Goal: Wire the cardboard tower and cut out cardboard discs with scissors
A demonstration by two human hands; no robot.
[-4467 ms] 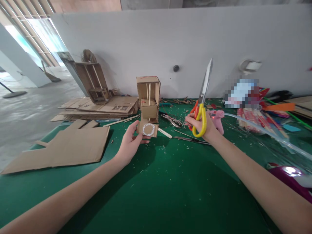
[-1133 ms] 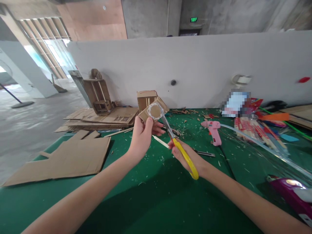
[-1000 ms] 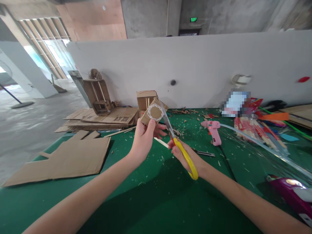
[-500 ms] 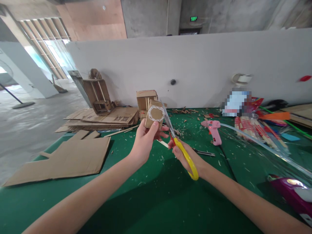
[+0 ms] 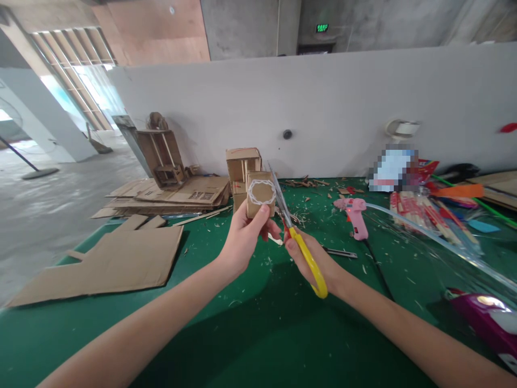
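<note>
1. My left hand (image 5: pixel 244 237) grips a small cardboard piece (image 5: pixel 262 191) near the center of the frame, thumb pressed on its lower front and fingers behind, its white ring-shaped outline facing me.

2. My right hand (image 5: pixel 305 258), just right of center, is closed around the handles of the scissors (image 5: pixel 310 264), one yellow and one red. The blades point up and left along the piece's right edge; whether they touch it, I cannot tell.

3. Directly behind the piece, an upright cardboard box (image 5: pixel 243 155) with thin sticks inside stands partly hidden by it.

4. Right of my right hand, a utility knife (image 5: pixel 342 253) lies on the green table (image 5: pixel 258 328), part of it hidden by the hand. Above it, right of center, is a pink glue gun (image 5: pixel 355 215), near scattered scraps.

5. Left of center, wooden strips (image 5: pixel 204 216) lie near stacked cardboard (image 5: pixel 194 188), on which a second cardboard frame (image 5: pixel 159 153) leans by the pale wall (image 5: pixel 335 102). A large cut cardboard sheet (image 5: pixel 133 258) covers the table's left side.

6. At the right of the frame sit red-and-white packets (image 5: pixel 412 210); at lower right, a glossy purple object (image 5: pixel 476 318) is cropped by the edge.
</note>
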